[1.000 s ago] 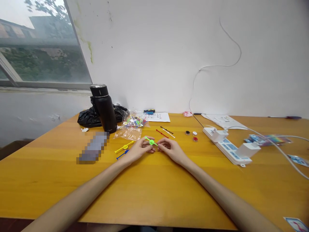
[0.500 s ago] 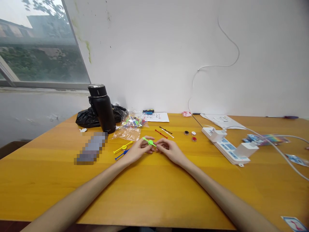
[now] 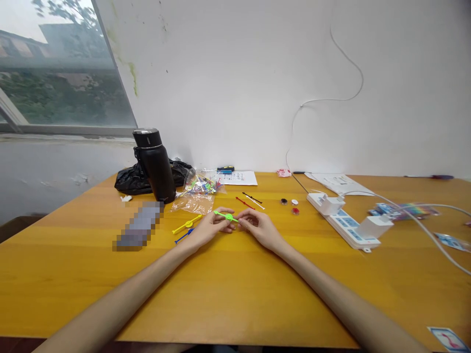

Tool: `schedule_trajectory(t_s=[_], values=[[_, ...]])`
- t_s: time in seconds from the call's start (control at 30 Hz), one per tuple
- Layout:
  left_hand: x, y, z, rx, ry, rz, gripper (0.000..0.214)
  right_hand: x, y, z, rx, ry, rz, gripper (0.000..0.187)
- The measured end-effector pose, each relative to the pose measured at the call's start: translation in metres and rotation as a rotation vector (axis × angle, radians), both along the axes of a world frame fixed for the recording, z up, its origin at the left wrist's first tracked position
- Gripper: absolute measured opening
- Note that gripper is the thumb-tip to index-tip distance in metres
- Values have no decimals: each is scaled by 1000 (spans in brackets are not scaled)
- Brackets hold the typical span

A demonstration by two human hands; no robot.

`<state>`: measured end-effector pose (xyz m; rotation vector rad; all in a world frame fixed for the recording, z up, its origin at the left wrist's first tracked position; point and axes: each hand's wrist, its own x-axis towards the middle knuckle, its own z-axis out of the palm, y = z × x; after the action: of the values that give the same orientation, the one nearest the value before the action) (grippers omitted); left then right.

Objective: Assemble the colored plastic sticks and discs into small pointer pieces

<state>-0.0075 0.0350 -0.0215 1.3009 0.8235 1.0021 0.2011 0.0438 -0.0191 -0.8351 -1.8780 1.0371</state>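
A green plastic arrow spinner (image 3: pixel 228 217) with a round hub is held between my two hands, just above the table. My left hand (image 3: pixel 214 226) pinches it near the hub. The fingertips of my right hand (image 3: pixel 258 227) are closed on its right end. Left of my left hand lie a yellow spinner (image 3: pixel 188 224) and a blue spinner (image 3: pixel 184 236), the blue one partly hidden by that hand. Beyond my hands rest a red arrow (image 3: pixel 245 202), a white arrow (image 3: pixel 255 201) and a black arrow (image 3: pixel 253 197). Black (image 3: pixel 283 201), white (image 3: pixel 295 202) and red (image 3: pixel 295 211) round pieces sit to their right.
A black bottle (image 3: pixel 156 166) stands at the back left before a black plastic bag (image 3: pixel 128 180). A clear bag of coloured parts (image 3: pixel 204 184) lies beside it, near a printed sheet (image 3: pixel 243 178). A white power strip (image 3: pixel 342 223) with plugs and cables occupies the right. A blurred-out flat object (image 3: pixel 138 228) lies left.
The green spinner's left arm has tilted lower and further left, while its hub stays at about the same spot. Both hands keep their hold with little movement.
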Motion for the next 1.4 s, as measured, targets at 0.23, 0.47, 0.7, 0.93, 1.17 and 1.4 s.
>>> schedule_trajectory(t_s=[0.23, 0.47, 0.7, 0.93, 1.17, 1.4], values=[[-1, -2, 5, -37, -37, 8, 53, 2, 3, -3, 26, -39, -53, 23], [0, -2, 6, -14, -11, 5, 48, 0, 0, 0, 90, -142, -65, 23], [-1, -5, 10, 5, 24, -10, 45, 0, -1, 0, 90, -167, -42, 24], [-1, -6, 11, 23, 32, 5, 48, 0, 0, -1, 82, -163, -19, 25], [-2, -6, 10, 50, 34, -7, 46, 1, -2, 0, 76, -157, 2, 26], [1, -9, 13, 26, 17, 22, 50, 0, -3, 1, 83, -169, 4, 28]])
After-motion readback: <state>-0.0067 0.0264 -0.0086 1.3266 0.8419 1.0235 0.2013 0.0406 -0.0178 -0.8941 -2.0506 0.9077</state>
